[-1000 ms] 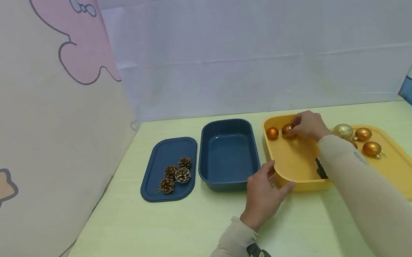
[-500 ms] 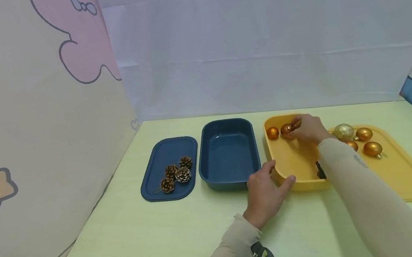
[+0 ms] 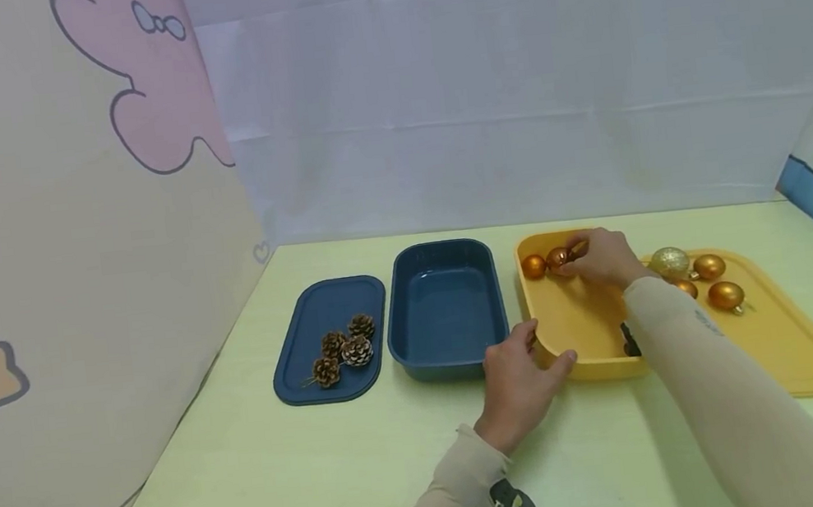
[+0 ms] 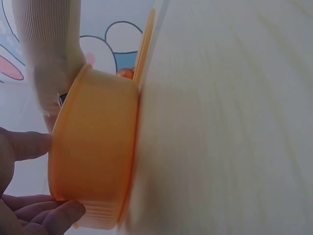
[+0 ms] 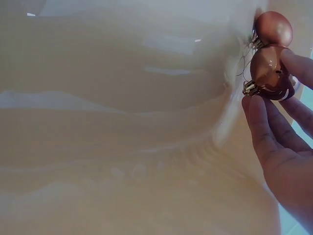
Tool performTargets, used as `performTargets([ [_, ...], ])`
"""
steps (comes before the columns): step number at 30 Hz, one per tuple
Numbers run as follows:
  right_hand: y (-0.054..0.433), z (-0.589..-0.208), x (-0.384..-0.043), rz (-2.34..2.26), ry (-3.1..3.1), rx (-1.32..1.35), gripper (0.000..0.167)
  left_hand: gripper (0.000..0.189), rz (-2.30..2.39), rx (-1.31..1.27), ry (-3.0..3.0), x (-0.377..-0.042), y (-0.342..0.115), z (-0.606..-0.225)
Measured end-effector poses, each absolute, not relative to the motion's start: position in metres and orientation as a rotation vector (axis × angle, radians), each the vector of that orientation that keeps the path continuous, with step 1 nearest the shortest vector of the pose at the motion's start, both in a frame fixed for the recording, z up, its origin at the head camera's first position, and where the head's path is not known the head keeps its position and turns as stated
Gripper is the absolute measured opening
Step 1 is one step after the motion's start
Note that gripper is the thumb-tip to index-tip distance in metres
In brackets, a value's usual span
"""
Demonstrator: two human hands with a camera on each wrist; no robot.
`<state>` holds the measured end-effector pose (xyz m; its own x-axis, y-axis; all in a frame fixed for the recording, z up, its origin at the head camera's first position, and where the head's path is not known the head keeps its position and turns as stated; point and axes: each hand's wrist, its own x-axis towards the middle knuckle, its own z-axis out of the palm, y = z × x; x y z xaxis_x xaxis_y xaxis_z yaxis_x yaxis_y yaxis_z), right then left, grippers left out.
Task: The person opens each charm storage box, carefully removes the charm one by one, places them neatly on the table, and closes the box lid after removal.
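Note:
In the head view, a yellow box (image 3: 581, 326) stands at centre right. My left hand (image 3: 513, 387) rests at its near left corner, thumb and fingers touching the outside; the left wrist view shows the thumb (image 4: 32, 145) at the rim. Inside the box, my right hand (image 3: 603, 256) pinches a shiny copper Christmas bauble (image 5: 269, 68) between thumb and fingers. Its gold cap shows in the right wrist view. Against it lies a matte copper bauble (image 5: 275, 28), in the box's far left corner. Part of the box's right side is hidden by my right forearm.
A yellow lid (image 3: 789, 354) on the right bears several gold baubles, one of them glittery (image 3: 670, 262). Left of the yellow box stands a dark blue box (image 3: 446, 315). Beyond it, a blue lid (image 3: 322, 304) holds several pine cones (image 3: 356, 350).
My right hand has shifted the shiny copper bauble slightly left, narrowing the gap to the matte one. My left hand stays at the box corner. The head view has tilted slightly.

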<state>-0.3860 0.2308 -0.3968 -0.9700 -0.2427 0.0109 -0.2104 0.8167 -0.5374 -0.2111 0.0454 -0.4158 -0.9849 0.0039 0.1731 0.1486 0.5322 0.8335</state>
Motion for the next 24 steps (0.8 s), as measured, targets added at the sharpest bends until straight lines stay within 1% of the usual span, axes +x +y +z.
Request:
performTargets([
  [7, 0.233, -0.392, -0.384, -0.847, 2.961, -0.379, 0.049, 0.057, -1.449, -0.146, -2.623, -0.211, 0.046, -0.416],
  [17, 0.234, -0.378, -0.382, -0.891, 2.988, -0.406, 0.044, 0.059, -1.507, -0.148, -2.61, -0.213, 0.043, -0.417],
  [24, 0.233, -0.368, -0.383, -0.887, 3.0, -0.393, 0.045, 0.059, -1.543, -0.166, -2.595, -0.212, 0.042, -0.419],
])
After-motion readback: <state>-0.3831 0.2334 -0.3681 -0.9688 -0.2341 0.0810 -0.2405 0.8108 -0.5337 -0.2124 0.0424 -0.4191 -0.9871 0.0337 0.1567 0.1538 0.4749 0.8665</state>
